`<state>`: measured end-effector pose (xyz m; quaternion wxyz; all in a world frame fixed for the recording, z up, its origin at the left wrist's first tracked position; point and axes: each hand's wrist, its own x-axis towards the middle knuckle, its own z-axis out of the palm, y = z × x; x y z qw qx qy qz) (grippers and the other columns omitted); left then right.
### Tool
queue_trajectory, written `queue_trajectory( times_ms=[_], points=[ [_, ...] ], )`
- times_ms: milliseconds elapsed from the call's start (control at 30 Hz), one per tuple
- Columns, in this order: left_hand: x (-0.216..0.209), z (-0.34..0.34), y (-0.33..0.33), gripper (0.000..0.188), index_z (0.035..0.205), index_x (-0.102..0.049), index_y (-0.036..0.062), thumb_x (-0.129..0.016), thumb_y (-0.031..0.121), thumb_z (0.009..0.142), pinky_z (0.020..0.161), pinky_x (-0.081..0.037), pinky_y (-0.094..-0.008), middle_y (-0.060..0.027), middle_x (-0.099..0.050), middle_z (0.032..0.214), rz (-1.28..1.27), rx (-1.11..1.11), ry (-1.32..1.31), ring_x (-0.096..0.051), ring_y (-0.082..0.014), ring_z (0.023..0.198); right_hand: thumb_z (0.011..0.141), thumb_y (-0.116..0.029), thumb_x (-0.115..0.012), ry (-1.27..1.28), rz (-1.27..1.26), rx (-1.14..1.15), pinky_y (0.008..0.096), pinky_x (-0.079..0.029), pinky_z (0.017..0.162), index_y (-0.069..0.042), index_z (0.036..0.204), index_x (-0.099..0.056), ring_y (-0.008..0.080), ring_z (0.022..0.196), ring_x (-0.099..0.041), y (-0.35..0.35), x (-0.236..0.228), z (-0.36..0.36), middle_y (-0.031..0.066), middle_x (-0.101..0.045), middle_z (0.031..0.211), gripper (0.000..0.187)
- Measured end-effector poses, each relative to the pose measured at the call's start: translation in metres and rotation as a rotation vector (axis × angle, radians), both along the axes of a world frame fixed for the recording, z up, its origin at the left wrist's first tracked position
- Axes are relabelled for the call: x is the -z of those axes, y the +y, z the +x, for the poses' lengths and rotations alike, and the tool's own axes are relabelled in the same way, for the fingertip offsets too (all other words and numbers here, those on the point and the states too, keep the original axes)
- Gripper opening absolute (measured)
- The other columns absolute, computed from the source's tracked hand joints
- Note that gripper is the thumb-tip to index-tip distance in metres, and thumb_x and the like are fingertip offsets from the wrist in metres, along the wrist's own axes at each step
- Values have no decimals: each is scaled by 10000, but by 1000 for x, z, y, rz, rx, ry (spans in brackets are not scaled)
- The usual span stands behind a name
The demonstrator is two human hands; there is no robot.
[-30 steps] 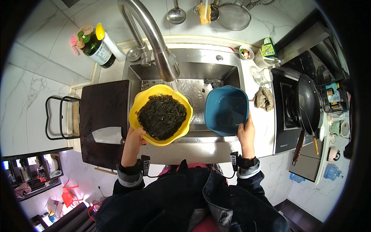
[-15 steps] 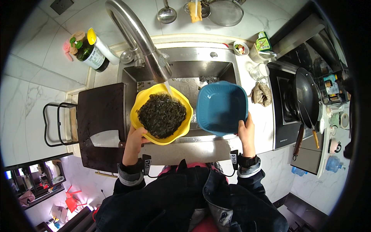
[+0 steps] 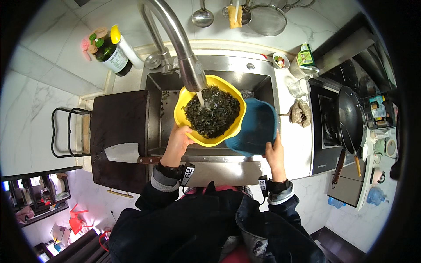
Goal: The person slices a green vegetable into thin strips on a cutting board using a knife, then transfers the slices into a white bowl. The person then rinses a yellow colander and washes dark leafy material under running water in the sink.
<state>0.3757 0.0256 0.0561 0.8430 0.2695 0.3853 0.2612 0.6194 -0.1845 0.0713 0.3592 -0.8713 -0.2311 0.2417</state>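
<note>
My left hand (image 3: 177, 143) grips the near-left rim of a yellow basin (image 3: 179, 115), thumb over the edge. Dark, wet, shredded greens, seaweed-like, fill the basin (image 3: 212, 115). Water from the faucet (image 3: 194, 76) runs straight onto them. My right hand (image 3: 274, 153) is closed on the near-right rim of a blue basin (image 3: 261, 127), which tilts inside the sink. The yellow basin overlaps the blue one's left side and hides part of it. No greens show in the visible part of the blue basin.
The steel sink (image 3: 166, 136) lies beneath both basins. At left, a cleaver (image 3: 123, 153) rests on a dark cutting board (image 3: 118, 111), its handle reaching the sink edge. Bottles (image 3: 116, 59) stand at back left. A glass jar (image 3: 299, 87) and a wok (image 3: 351, 114) on the stove are at right.
The yellow basin has moved right, under the water stream and partly over the blue basin. The blue basin has tilted and shifted slightly. The view has shifted a little.
</note>
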Motion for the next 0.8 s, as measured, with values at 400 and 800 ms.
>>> queue_trajectory(
  times_ms=[400,800],
  points=[
    [-8,33,41,451,1189,-436,59,-478,22,742,815,-527,-523,-90,-523,1063,160,-102,209,-590,-271,966,787,16,-450,-496,-126,-100,460,-509,641,-147,1452,-211,416,719,-623,12,-10,17,282,-616,919,725],
    [-5,19,27,537,1261,-402,87,-461,9,733,751,-551,-466,-101,-493,1102,169,-29,426,-563,-258,991,785,20,-445,-227,16,60,422,-499,609,-92,1412,-314,373,700,-653,-8,-7,22,256,-638,823,650]
  ],
)
